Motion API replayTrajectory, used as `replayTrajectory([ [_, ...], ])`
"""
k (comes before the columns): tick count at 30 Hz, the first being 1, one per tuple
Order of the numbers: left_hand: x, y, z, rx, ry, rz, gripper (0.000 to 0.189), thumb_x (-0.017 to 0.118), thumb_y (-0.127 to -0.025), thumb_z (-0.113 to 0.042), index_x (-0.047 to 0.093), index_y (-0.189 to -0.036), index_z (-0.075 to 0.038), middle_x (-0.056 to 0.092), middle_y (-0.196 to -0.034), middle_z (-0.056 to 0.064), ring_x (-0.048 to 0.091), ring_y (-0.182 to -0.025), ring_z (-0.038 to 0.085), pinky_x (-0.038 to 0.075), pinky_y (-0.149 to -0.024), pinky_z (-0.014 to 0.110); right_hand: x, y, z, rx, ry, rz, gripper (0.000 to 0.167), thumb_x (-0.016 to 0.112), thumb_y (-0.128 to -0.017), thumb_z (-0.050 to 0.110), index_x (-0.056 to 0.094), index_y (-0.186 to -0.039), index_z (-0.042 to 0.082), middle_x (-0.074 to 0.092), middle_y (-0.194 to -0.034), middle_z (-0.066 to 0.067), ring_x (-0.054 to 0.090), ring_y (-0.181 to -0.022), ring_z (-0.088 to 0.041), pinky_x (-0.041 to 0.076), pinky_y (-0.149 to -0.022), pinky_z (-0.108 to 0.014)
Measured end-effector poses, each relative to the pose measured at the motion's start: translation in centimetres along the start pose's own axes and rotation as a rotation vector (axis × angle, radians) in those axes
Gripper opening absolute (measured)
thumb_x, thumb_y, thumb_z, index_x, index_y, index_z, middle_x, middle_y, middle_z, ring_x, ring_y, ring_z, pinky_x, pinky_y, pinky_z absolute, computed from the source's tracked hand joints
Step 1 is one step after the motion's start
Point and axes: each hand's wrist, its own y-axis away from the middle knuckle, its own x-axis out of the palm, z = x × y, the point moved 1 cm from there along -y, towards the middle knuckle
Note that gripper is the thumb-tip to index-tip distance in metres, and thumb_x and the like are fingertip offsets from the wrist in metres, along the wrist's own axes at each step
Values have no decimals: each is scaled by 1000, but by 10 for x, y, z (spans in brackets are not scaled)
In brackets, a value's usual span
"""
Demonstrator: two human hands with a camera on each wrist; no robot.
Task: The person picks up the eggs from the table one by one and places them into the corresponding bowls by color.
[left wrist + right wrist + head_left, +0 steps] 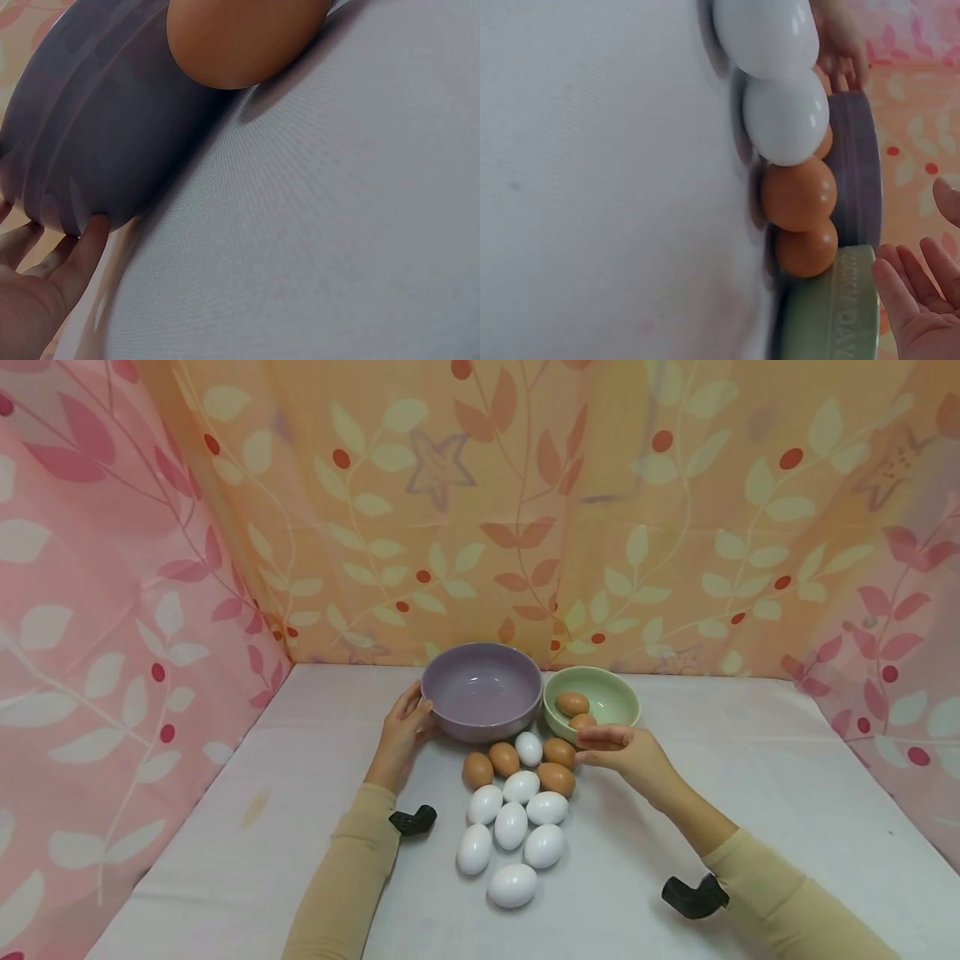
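The left hand point(397, 743) is at the left side of a large purple bowl point(480, 681). In the left wrist view its fingertips point(94, 229) touch the bowl's outer wall, with the fingers mostly straight. The right hand point(639, 762) hovers by the near rim of a smaller green bowl point(621, 700). Its fingers point(894, 289) are spread and hold nothing in the right wrist view. Two brown eggs point(573, 703) lie in the green bowl; the purple one has nothing visible inside. Several brown eggs point(477, 770) and white eggs point(512, 825) lie in front of the bowls.
A white cloth point(247, 827) covers the table. Patterned curtains point(480, 527) hang behind and at both sides, close behind the bowls. The two bowls stand side by side, and the nearest eggs sit close against them. Black wrist mounts point(696, 897) stick out from both sleeves.
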Motion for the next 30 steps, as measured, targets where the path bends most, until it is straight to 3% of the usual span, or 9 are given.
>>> replayTrajectory([
  [14,-1,1,-1,-11,-10,-9,58,57,-101,-15,35,-155,-18,31,-163,3,31,-149,22,37,-115,54,13,6,-12,36,3,32,50,78,-86,20,63,-127,-4,69,-124,-19,68,-108,-11,52,-88,-14],
  [22,-1,1,0,-14,3,-9,58,56,-102,-14,35,-155,-18,31,-163,3,30,-150,22,38,-115,53,19,6,-18,41,36,17,43,76,-86,16,66,-123,-3,70,-121,-19,67,-114,-26,54,-85,-16],
  [30,-1,0,-1,-11,-1,-2,58,55,-102,-14,34,-155,-17,31,-163,3,31,-149,22,38,-115,53,22,3,-24,41,41,10,42,77,-85,15,67,-122,-2,71,-121,-18,68,-113,-24,54,-84,-16],
])
